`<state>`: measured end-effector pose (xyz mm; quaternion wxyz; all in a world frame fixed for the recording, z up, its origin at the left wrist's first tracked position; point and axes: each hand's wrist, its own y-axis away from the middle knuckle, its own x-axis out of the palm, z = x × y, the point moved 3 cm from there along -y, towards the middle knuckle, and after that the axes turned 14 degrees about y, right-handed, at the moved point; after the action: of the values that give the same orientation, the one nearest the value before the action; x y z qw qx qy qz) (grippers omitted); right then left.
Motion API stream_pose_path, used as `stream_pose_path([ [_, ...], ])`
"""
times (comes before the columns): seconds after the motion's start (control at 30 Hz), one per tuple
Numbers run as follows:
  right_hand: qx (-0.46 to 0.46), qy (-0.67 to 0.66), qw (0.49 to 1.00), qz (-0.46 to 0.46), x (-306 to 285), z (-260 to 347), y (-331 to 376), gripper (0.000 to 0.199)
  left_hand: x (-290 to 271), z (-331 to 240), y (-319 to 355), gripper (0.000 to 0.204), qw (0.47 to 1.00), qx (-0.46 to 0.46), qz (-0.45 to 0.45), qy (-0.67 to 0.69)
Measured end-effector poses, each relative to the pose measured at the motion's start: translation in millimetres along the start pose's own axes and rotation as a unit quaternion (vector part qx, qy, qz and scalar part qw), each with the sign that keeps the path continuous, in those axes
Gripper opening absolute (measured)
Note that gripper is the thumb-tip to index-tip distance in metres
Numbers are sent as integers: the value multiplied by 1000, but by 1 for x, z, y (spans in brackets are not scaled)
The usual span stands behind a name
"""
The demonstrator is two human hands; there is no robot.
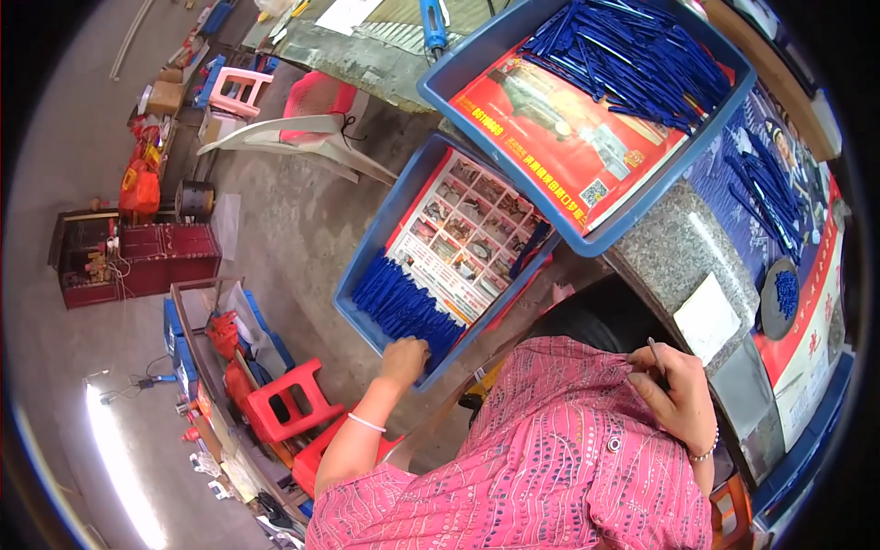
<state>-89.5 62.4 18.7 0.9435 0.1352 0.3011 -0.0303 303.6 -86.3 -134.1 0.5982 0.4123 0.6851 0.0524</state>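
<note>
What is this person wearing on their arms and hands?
Both hands are bare, no gloves. The left hand has a thin white bracelet on its wrist; the right hand has a beaded bracelet. A pink patterned shirt covers the upper arms, forearms bare.

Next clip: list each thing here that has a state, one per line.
left hand: reaching into lower tray, fingers on the blue sticks
right hand: grip closed on a thin stick
lower blue tray: tilted, sticks heaped at its low end
blue sticks: loose pile
upper blue tray: partly filled
</note>
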Motion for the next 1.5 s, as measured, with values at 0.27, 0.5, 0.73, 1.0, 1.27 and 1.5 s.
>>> stream_pose_path([
  [0.27, -19, -16, 999, 33, -10, -9, 3, 21, -106, -179, -21, 13, 941, 263, -119, 176],
  [0.5, 28, -115, 990, -78, -45, -25, 48, 17, -132, -379, -64, 17, 813, 505, -37, 288],
  [0.73, 122, -128, 967, -185, -58, -50, 103, 13, -91, -489, -184, 15, 824, 519, -139, 176],
  [1.0, 165, -128, 961, -183, -59, -72, 116, 16, -72, -511, -213, 19, 823, 530, -200, -47],
  [1.27, 92, -87, 968, -216, -64, -64, 95, 14, -85, -485, -203, 12, 837, 502, -78, 205],
  [1.5, 119, -137, 958, -223, -57, -73, 84, 19, -116, -463, -147, 10, 814, 373, 22, 445],
])
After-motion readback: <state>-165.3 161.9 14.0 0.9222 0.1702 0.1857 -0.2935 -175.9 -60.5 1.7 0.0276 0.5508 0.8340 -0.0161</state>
